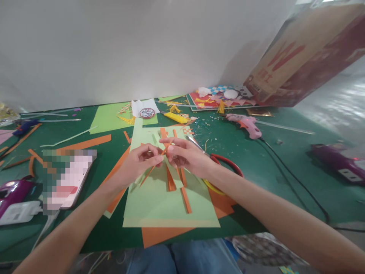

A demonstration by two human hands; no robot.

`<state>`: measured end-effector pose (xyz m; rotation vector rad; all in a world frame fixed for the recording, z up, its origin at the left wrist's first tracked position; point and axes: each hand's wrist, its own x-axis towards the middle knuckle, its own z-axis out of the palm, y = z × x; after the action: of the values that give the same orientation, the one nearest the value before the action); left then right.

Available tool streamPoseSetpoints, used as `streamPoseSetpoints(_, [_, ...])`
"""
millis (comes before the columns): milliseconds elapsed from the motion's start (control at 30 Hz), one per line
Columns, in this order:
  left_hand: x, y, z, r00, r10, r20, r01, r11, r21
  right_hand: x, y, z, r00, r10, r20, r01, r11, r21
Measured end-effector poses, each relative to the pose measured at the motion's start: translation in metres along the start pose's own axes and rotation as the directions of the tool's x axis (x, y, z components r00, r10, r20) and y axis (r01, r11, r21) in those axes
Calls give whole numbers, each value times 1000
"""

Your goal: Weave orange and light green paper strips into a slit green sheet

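Note:
Over the middle of a light green paper sheet [148,207], my left hand [144,160] and my right hand [186,154] meet, fingertips pinched together. Between them runs a thin orange paper strip [151,170], slanting down to the left, and both hands grip it. Several more orange strips [186,199] lie on the sheet beneath and below my hands. Scissors with red and yellow handles [228,161] rest just right of my right wrist, partly hidden by my forearm. Orange paper [116,182] sticks out from under the green sheet.
A phone [74,179] with a charging cable lies left. Toward the back are a yellow-handled cutter [175,117], a round patterned piece [147,112] and a red board [196,99]. A pink glue gun [245,123] with a black cord and a purple device [339,161] sit right. A paper bag [302,57] leans behind.

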<state>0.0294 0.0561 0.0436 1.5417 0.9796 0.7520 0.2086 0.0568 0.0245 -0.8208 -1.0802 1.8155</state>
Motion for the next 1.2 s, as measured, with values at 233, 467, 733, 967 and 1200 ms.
streamPoseSetpoints(233, [1, 0, 1, 999, 8, -39, -3, 994, 112, 0, 0, 2, 995, -15, -97, 11, 999, -44])
streamPoseSetpoints(467, [1, 0, 2, 995, 49, -84, -23, 958, 285, 0, -1, 3, 988, -8, -155, -2, 998, -64])
streamPoseSetpoints(733, [0, -4, 2, 993, 90, -79, -50, 910, 412, 0, -1, 5, 983, -23, -184, 3, 994, -111])
streamPoseSetpoints(967, [-1, -10, 3, 990, 122, -73, -78, 896, 437, 0, 0, 4, 985, -14, -174, -11, 989, -146])
streamPoseSetpoints(1200, [-3, -8, 7, 983, 157, -97, -107, 914, 392, 0, 4, 6, 996, 19, -89, -29, 993, -113])
